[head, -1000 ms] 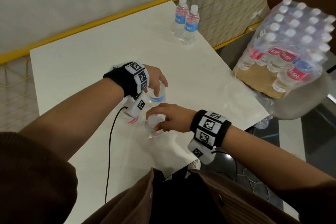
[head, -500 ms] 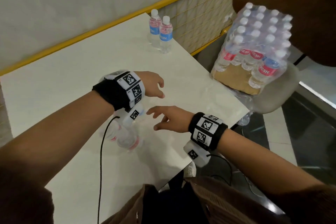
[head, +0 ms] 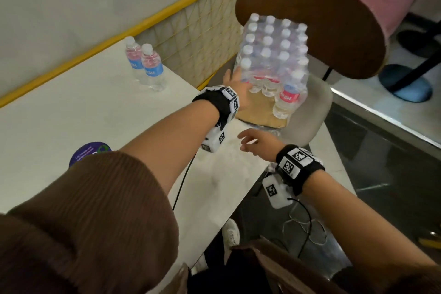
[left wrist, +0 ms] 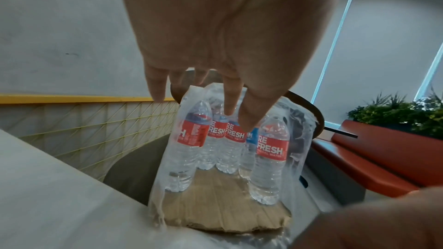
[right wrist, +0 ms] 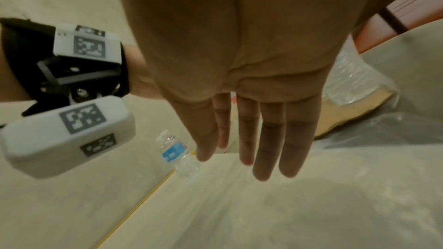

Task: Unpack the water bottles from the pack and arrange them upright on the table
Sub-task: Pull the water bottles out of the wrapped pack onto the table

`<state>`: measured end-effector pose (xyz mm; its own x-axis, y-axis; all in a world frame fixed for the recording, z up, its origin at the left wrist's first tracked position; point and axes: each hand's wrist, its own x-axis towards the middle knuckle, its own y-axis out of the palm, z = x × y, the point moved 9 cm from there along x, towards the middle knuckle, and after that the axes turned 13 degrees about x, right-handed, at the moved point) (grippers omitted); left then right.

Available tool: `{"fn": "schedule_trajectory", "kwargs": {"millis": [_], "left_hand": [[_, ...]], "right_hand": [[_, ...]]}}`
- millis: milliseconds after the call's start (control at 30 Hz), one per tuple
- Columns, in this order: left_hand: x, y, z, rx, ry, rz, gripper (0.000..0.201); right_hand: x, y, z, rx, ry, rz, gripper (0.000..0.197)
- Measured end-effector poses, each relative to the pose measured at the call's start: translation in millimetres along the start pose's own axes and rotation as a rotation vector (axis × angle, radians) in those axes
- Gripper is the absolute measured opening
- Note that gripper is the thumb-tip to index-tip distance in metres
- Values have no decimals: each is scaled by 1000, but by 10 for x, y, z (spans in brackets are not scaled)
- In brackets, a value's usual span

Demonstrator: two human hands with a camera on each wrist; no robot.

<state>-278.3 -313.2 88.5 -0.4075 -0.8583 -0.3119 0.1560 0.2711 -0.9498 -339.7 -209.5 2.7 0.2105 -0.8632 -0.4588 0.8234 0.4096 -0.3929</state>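
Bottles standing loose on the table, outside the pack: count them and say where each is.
2. Both stand upright at the table's far edge by the yellow rail: one bottle nearer the wall, the other touching it on the pack side. More may be hidden behind the left forearm.

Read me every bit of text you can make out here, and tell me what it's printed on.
"RE FRESH": red labels on bottles in the pack.
"ESH": blue label on nearer table bottle, rest turned away.
Small line under "FRESH": blurred.
Purple sticker on table: too small.
Wristband squares: coded patterns, no words.
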Motion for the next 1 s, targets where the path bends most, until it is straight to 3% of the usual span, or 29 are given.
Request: {"fn": "schedule_trajectory", "kwargs": {"millis": [100, 267, 367, 467, 633, 733, 800, 1000], "left_hand": [[149, 6, -16, -57, -24, 15, 55], [218, -43, 48, -161, -54, -70, 55], [249, 3, 71, -148, -35, -82, 57], [261, 64, 45, -147, -2, -80, 60], [216, 97, -10, -174, 42, -100, 71], [189, 90, -28, -219, 40, -121, 77], [185, 115, -23, -256, 25, -118, 85], [184, 347, -24, -474, -21, -51, 107]], "right_hand": [[101, -381, 47, 19, -28, -145, 45], [374, -1043, 226, 42, -74, -431, 76], [464, -1313, 230, -46, 39, -561, 80], [512, -1343, 203, -128, 130, -591, 75], [564, -1541, 334, -324, 148, -686, 40], [529, -1644, 293, -238, 203, -684, 37], [501, -1641, 277, -167, 154, -663, 44], [430, -1281, 512, -143, -165, -558, 40]]}}
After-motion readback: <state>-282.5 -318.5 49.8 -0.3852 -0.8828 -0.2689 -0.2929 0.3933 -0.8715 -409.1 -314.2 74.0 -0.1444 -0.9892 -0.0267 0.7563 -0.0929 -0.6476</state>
